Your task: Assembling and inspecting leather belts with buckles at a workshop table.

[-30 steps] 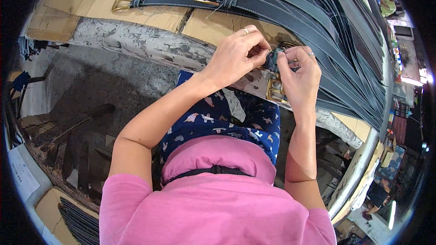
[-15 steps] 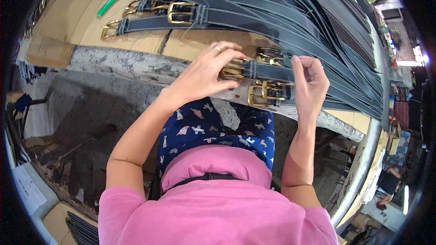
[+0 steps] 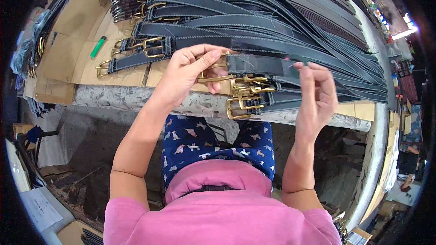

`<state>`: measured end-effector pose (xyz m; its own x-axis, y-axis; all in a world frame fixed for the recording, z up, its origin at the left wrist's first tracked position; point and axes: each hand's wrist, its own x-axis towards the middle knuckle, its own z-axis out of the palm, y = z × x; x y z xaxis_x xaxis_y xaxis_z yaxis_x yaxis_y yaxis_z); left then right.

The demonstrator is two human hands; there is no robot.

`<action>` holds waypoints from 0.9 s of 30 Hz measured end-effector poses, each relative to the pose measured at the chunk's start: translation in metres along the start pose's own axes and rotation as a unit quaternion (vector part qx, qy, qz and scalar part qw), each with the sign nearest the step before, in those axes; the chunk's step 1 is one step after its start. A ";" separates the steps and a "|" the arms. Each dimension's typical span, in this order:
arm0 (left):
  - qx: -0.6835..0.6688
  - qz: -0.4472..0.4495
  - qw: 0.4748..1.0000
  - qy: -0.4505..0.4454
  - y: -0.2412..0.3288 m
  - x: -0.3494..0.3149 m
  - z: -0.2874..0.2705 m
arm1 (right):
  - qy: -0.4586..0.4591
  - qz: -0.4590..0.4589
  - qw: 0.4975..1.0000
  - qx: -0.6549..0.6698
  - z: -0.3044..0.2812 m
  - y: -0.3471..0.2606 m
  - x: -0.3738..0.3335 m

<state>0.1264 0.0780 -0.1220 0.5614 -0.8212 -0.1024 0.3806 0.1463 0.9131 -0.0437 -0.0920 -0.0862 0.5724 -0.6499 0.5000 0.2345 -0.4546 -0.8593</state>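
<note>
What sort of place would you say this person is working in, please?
Most likely a small belt-making workshop: dozens of dark leather belts with brass buckles lie fanned over a cardboard-covered workbench, and the left hand holds one buckle end.

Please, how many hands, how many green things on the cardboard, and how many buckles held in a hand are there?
Hands: 2, left hand and right hand
Green stick: 1
Held brass buckle: 1
Total: 4
</note>
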 end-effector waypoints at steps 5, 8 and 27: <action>0.054 -0.147 0.988 0.017 -0.032 0.001 -0.032 | -0.097 0.153 0.982 0.044 0.024 0.042 -0.016; 0.149 -0.070 0.985 0.044 -0.048 -0.004 -0.027 | -0.103 0.137 0.985 -0.018 0.031 0.054 -0.021; 0.615 0.274 0.736 -0.062 -0.029 0.007 -0.012 | -0.089 0.123 0.986 -0.064 0.044 0.052 -0.022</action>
<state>0.1281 0.0748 -0.1538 0.2814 -0.8803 0.3818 -0.8755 -0.0727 0.4777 -0.0092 -0.0745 -0.1468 0.7313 -0.6377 0.2419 -0.0225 -0.3771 -0.9259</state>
